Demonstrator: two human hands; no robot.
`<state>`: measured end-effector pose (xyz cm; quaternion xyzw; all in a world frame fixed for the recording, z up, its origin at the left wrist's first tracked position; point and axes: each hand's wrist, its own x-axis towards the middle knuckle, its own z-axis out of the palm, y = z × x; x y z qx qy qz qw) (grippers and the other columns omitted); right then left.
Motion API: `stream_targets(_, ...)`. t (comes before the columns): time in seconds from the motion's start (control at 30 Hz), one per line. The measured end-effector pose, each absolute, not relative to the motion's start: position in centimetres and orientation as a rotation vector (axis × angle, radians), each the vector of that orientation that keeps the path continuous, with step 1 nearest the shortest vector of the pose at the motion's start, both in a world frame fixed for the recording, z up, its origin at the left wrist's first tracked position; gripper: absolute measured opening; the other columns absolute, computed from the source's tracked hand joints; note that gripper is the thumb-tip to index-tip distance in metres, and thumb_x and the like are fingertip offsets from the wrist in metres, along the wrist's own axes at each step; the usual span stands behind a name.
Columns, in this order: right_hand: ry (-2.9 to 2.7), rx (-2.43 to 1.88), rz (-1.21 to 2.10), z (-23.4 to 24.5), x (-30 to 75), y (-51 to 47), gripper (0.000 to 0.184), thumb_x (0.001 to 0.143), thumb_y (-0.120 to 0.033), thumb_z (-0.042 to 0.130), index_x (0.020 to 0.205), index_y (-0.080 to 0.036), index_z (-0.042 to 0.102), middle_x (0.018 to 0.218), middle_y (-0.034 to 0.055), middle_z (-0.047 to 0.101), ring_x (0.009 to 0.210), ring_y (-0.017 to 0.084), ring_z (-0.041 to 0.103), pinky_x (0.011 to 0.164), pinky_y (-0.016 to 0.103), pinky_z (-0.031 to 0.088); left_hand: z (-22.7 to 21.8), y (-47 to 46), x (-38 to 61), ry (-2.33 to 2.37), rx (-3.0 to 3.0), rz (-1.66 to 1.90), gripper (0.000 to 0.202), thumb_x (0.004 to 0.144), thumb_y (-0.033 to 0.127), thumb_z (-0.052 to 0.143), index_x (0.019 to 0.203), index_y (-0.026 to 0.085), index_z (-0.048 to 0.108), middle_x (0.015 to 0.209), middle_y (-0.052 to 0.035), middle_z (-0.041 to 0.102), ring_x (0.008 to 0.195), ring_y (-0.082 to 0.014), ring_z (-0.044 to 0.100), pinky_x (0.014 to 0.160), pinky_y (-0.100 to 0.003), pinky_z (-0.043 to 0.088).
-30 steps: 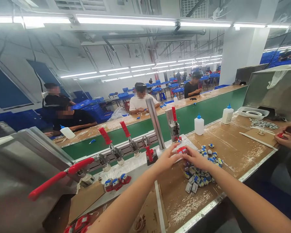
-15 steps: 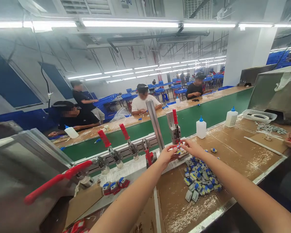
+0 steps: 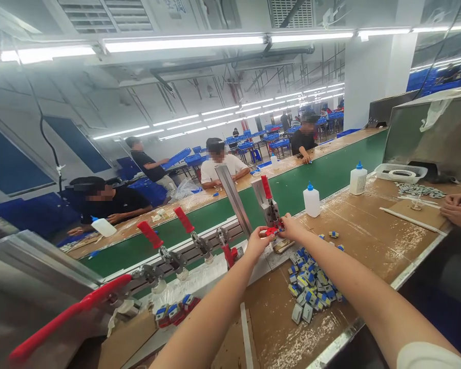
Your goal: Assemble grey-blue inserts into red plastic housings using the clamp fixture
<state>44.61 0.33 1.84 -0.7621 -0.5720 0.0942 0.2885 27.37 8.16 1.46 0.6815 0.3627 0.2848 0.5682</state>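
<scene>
My left hand pinches a small red plastic part at the foot of an upright toggle clamp with a red handle. Close beside it, the fingers of my right hand are closed at the same spot, by a bit of blue; what they grip is mostly hidden. Below the hands sits a small pale block at the bench edge. Just nearer me lies a heap of small grey, blue and yellow blocks.
More red-handled toggle clamps line a rail at left, with several red-and-blue blocks below. White bottles with blue caps stand along the green conveyor. A co-worker's hands rest at the far right.
The view has swung slightly right. Both hands stay together by the clamp, and the red part now shows clearly between them. A co-worker across the belt has stretched an arm out.
</scene>
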Motion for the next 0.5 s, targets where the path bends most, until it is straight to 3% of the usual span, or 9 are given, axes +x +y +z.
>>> stream_targets(0.13, -1.452, -2.121, 0.209, 3.3, 45.8, -1.1, 0.031, 0.080, -0.030, 0.078, 0.102, -0.013, 0.065, 0.117, 0.0103, 0.054, 0.093, 0.019, 0.063, 0.085, 0.029, 0.047, 1.7, 7.9, 27.9, 0.833, 1.681, 0.705, 0.054, 0.066, 0.032, 0.092, 0.110, 0.017, 0.064, 0.095, -0.0056, 0.072, 0.076, -0.0140, 0.068, 0.077, -0.028, 0.051)
stream_targets(0.23, -1.346, -2.153, 0.096, 5.0, 46.1, -4.8, 0.029, 0.087, -0.034, 0.071, 0.103, -0.011, 0.063, 0.115, 0.0125, 0.053, 0.095, 0.022, 0.061, 0.089, 0.033, 0.047, 1.8, 7.8, 28.5, 0.800, 1.731, 0.711, 0.049, 0.068, 0.023, 0.090, 0.108, 0.016, 0.064, 0.099, -0.0082, 0.074, 0.079, -0.0168, 0.071, 0.082, -0.032, 0.053)
stream_targets(0.37, -1.533, -1.904, 0.042, 4.2, 39.8, -11.2, 0.027, 0.085, -0.040, 0.074, 0.099, -0.020, 0.064, 0.108, 0.0083, 0.056, 0.093, 0.022, 0.059, 0.085, 0.034, 0.048, 1.4, 8.0, 29.6, 0.744, 1.760, 0.694, 0.043, 0.068, 0.012, 0.088, 0.105, 0.016, 0.064, 0.101, -0.0108, 0.076, 0.087, -0.0213, 0.073, 0.086, -0.036, 0.055)
stream_targets(0.5, -2.141, -1.722, 0.149, -0.8, 28.8, -14.1, 0.054, 0.066, -0.057, 0.088, 0.097, -0.019, 0.067, 0.106, 0.0104, 0.062, 0.100, 0.031, 0.059, 0.087, 0.042, 0.050, 0.8, 8.6, 30.5, 0.716, 1.769, 0.690, 0.043, 0.069, 0.009, 0.087, 0.106, 0.015, 0.064, 0.105, -0.0123, 0.076, 0.099, -0.0245, 0.072, 0.095, -0.040, 0.055)
